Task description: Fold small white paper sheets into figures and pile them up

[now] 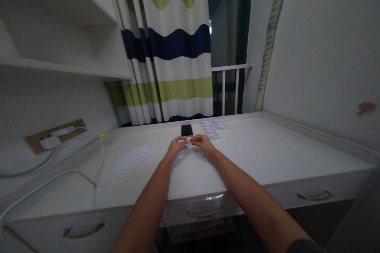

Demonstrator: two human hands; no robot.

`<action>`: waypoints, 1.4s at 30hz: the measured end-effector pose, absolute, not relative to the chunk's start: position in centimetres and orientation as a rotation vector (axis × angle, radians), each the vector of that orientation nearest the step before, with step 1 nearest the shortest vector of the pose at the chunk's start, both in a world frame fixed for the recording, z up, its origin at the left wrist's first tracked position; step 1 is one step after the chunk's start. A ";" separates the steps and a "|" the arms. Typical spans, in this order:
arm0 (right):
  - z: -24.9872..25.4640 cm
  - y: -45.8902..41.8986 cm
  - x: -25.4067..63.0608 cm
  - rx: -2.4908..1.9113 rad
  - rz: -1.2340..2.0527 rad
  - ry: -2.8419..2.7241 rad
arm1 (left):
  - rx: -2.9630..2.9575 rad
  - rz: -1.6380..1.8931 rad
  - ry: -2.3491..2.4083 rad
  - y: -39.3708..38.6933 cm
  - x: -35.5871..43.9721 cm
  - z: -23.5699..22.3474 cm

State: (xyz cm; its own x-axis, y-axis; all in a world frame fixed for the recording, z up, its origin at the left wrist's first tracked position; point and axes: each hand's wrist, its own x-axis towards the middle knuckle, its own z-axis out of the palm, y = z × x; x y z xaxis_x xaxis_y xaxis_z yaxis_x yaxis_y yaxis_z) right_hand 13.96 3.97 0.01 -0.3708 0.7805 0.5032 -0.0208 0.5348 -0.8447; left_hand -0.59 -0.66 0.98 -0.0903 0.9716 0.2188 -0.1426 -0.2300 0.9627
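Observation:
Between my hands is a small folded piece of white paper (189, 145), held just above the desk near its middle. My left hand (177, 146) pinches its left side, and my right hand (202, 142) pinches its right side. The fingers hide part of the folds. Right behind my hands lies a dark phone (187, 130), flat on the desk. Several folded white paper pieces (212, 128) are grouped in rows behind my right hand. To the left of my left hand, flat white paper sheets (132, 159) lie overlapping.
The white desk (267, 146) has drawers with handles (314, 195) along its front. A white cable (74, 172) runs over its left side, below a wall socket with plugs (55, 136). Shelves (65, 69) overhang the left, and a striped curtain (181, 67) hangs behind.

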 end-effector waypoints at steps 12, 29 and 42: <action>-0.2 4.5 14.1 -0.605 0.830 -1.771 | 1.107 1.287 1.037 -1.4 -0.4 1.3; -0.3 4.2 13.7 -0.684 0.984 -1.831 | 1.260 1.343 1.118 -0.7 -0.3 0.8; 0.8 3.1 14.3 -0.648 1.197 -1.794 | 1.292 1.184 1.131 -0.6 -0.2 0.7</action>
